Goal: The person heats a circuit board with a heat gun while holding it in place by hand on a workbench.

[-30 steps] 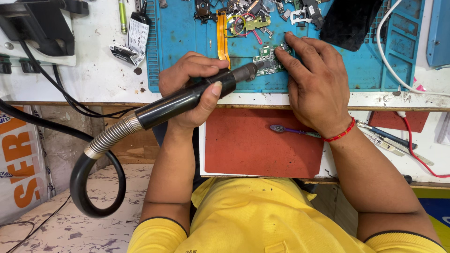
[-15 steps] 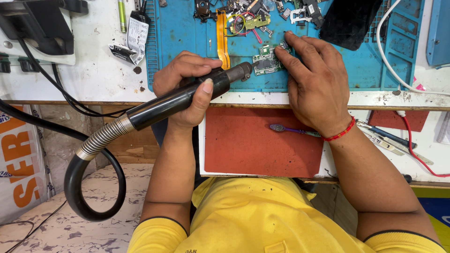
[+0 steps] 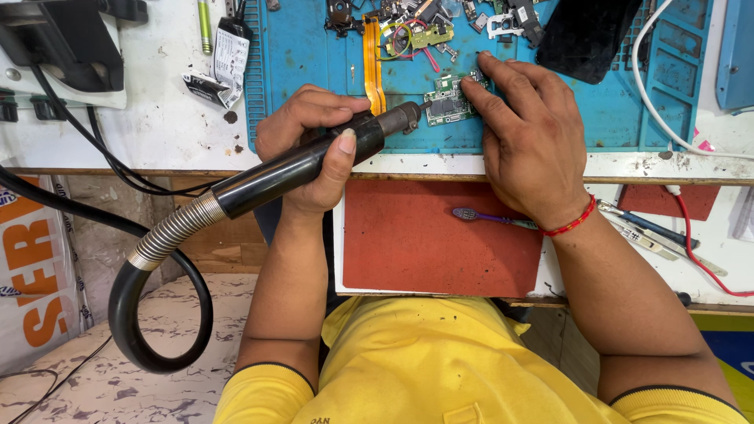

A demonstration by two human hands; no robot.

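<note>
I'm looking down at an electronics repair workshop. A blue work mat [image 3: 314, 55] covers the bench, loose circuit boards [image 3: 428, 35] and parts scattered along its far edge. Tweezers [image 3: 656, 235] lie right of it.

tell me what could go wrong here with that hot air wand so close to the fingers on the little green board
1. The hot air wand in the left hand has its nozzle right beside the small green circuit board; the right hand pins that board with its fingertips, so they may get burned.
2. The orange flex cable lies just by the nozzle and could scorch.
</note>
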